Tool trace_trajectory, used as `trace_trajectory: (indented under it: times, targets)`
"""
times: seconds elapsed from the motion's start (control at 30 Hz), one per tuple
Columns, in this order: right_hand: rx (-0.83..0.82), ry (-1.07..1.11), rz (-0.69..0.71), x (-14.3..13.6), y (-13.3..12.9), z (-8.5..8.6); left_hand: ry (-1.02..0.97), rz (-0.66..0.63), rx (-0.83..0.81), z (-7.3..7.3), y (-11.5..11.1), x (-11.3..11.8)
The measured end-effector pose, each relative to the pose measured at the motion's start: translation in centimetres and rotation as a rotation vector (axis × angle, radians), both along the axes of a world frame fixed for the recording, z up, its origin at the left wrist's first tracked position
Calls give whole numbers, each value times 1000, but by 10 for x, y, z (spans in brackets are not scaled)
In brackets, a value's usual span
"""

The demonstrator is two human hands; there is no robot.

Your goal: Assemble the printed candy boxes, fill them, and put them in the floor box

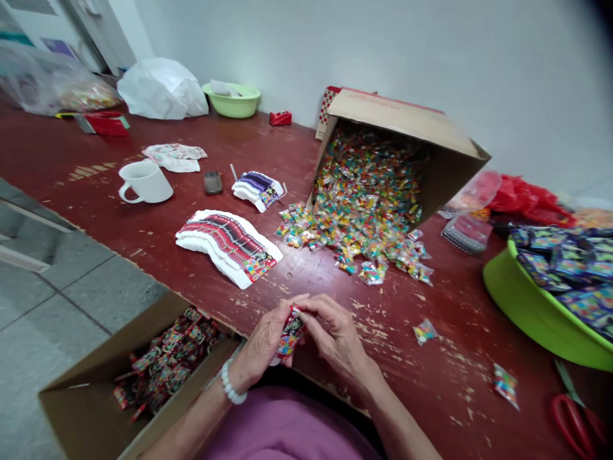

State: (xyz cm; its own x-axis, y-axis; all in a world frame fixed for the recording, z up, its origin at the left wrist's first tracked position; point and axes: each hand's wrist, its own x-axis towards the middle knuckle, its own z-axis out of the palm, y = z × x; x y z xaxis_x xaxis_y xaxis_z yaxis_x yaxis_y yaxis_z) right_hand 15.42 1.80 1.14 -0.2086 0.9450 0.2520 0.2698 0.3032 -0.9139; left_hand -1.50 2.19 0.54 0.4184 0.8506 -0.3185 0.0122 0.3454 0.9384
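We are holding a red packet (289, 337) at the near edge of the bench (421, 380), its long axis pointing away from us, leaning slightly right. Our left hand (261, 342) is curling around its left side; our right hand (335, 329), mostly closed, is pinching its upper right edge.

Packing workroom: carton (390, 115) of packets (364, 191)
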Motion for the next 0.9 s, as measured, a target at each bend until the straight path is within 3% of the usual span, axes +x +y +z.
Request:
trace_trajectory:
  times: [0.2,0.27,0.4,0.53,0.57,0.7,0.9]
  targets:
    - [193,-282,-136,-20,-14,-10,-33,58,-83,-2,1,-1]
    - [202,-288,-168,-23,-15,-13,-55,83,-97,-2,2,0]
    - [67,-149,-189,12,8,-20,-136,76,-166,-1,4,2]
    - [-98,-325,-752,87,49,-33,-264,100,-256,-1,7,-3]
    - [-126,-344,-809,103,57,-36,-279,105,-258,-2,7,-6]
    - [-213,-299,-844,135,77,-50,-231,145,-205,-9,8,-14]
    - [-341,42,-708,117,72,-49,-124,234,-102,-8,13,-27]
